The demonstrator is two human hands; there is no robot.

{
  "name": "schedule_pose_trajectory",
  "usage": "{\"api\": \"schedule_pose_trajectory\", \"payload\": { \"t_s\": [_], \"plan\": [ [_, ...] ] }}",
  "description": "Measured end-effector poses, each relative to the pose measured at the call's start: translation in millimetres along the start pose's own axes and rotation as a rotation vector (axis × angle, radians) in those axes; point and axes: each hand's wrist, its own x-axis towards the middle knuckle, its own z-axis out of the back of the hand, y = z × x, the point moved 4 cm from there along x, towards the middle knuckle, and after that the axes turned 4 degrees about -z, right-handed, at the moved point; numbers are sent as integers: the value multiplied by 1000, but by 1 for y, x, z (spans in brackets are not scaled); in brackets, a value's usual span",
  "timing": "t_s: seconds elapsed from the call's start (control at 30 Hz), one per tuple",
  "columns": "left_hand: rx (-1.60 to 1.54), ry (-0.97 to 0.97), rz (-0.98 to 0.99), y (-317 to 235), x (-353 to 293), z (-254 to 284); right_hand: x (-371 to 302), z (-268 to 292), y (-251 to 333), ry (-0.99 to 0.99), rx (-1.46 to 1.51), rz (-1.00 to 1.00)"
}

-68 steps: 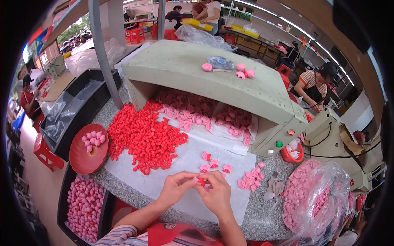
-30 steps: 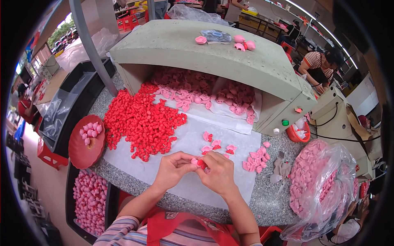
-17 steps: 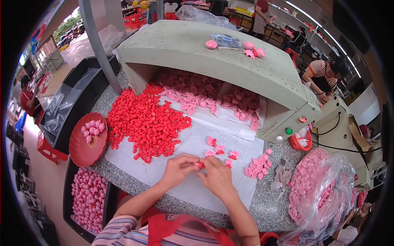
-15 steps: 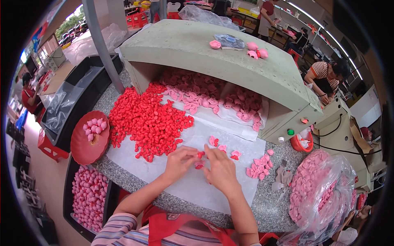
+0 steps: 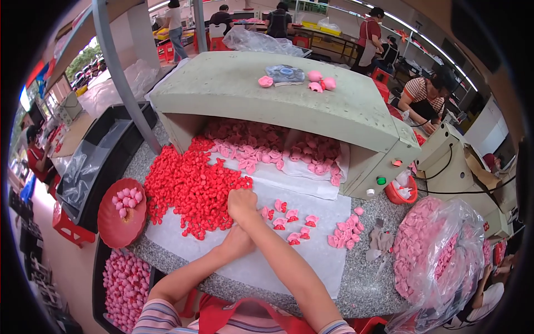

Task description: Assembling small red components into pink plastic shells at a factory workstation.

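The red pile (image 5: 189,189) lies just left of the right hand (image 5: 242,205), farther from the left hand (image 5: 236,242); whether either's fingers grip anything, I cannot tell.

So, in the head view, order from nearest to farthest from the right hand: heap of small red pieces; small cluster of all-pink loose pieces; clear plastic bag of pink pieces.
1. Red heap: just left of the right hand.
2. Pink cluster: right.
3. Plastic bag: far right.
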Motion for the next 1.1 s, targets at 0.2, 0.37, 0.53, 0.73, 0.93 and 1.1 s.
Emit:
{"api": "schedule_pose_trajectory", "payload": {
  "t_s": [0.2,0.37,0.53,0.73,0.93,1.1],
  "plan": [
    [66,-245,-172,-4,70,13,-14,73,-38,-447,179,-24],
    [-43,-341,-334,-6,183,-5,-56,165,-90,-1095,594,-43],
    [409,-236,69,28,253,-26,-118,148,-137,-653,1334,-351],
    [394,-390,87,78,243,-18,-142,98,-139,-334,1624,-390],
    [-965,-684,415,64,163,39,-160,74,-150,-227,1746,-386],
    [-1522,-251,528,-9,55,16,-164,78,-149,-204,1414,-357]
  ]
}}
